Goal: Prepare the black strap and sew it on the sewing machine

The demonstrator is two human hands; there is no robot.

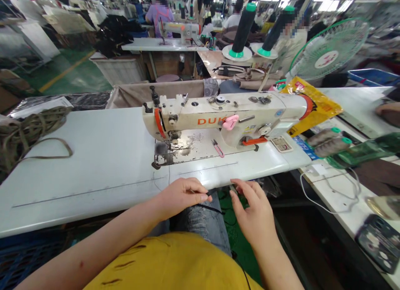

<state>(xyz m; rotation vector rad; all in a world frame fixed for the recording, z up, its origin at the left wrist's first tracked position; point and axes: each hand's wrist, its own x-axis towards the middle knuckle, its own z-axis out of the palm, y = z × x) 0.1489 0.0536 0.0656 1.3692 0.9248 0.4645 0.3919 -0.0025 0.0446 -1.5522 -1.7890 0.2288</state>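
My left hand [183, 195] hovers at the front edge of the white sewing table [93, 156], its fingers pinched together on a thin dark cord [212, 208] that runs down over my lap. My right hand [254, 213] is just to the right of it below the table edge, fingers curled together near the same cord; what it holds, if anything, is hidden. Behind both hands stands a cream sewing machine [225, 115] with an orange logo and a pink clip on its arm. A pair of pink thread snips [218, 148] lies on the machine bed.
A pile of olive strap [25, 131] lies at the table's left. At the right are a yellow bag [315, 104], thread cones [328, 142], a white cable [331, 190], a phone [379, 242] and a fan [329, 48]. Other workers sit at machines behind.
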